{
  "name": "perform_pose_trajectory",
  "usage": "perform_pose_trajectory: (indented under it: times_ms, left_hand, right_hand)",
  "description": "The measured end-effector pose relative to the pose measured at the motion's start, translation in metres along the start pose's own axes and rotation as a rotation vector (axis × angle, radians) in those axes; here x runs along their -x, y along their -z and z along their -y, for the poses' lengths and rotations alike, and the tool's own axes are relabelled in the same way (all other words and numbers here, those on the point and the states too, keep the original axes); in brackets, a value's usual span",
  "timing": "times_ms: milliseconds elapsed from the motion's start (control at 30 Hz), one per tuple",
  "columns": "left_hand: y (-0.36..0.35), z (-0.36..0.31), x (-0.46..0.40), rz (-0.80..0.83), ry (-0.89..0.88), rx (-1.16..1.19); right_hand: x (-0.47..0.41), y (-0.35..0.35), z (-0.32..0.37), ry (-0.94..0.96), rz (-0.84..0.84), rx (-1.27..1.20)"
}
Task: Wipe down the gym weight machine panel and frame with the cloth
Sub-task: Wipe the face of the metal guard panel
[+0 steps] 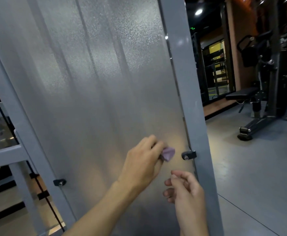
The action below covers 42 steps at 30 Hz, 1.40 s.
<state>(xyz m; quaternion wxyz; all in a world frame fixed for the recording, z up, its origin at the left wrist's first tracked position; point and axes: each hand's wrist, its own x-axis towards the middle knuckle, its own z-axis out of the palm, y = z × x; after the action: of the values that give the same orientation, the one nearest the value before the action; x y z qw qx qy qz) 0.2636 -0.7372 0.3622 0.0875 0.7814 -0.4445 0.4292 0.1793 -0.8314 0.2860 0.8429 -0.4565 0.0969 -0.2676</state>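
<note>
A tall frosted translucent panel (91, 86) fills most of the view, held between grey metal frame posts (188, 82). My left hand (144, 162) grips a small crumpled purple cloth (168, 153) and holds it against the lower right part of the panel. My right hand (187, 193) hovers just below and to the right, in front of the right post, fingers loosely curled and holding nothing. A black clamp with a bolt (188, 155) fixes the panel to the right post, just right of the cloth.
A second black clamp (59, 182) sits on the left post (20, 126). Behind the left post run a black cable and more grey frame bars. To the right lie grey floor (258, 167), a black bench machine (251, 106) and a dark doorway.
</note>
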Motion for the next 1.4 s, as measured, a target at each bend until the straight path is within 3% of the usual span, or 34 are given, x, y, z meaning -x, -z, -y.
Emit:
perform_pose_trajectory:
  times_ms: [167,367,600,800,933,1233,1400]
  left_hand:
    - [0.016,-0.005,-0.048,-0.212,0.198,0.105]
    - [-0.019,-0.022,0.008,-0.022,0.066,0.045]
    - [-0.002,-0.03,-0.034,-0.105,0.204,0.079]
    - [0.0,-0.027,-0.021,0.072,0.043,-0.09]
    - [0.004,-0.037,-0.013,0.091,0.064,-0.188]
    - [-0.02,-0.082,-0.04,0.217,0.225,-0.106]
    - [-0.015,-0.083,-0.048,0.303,0.179,-0.059]
  right_hand:
    - [-0.002,0.004,-0.005,-0.006,-0.006,0.033]
    - [-0.003,0.012,-0.002,-0.005,-0.012,0.068]
    - [-0.001,0.024,0.008,0.025,-0.046,0.093]
    - [-0.004,0.036,0.014,0.03,-0.063,0.122]
    - [-0.008,0.045,0.021,0.043,-0.088,0.126]
    - [-0.009,0.061,0.03,0.054,-0.098,0.153]
    - [-0.012,0.067,0.028,0.047,-0.085,0.184]
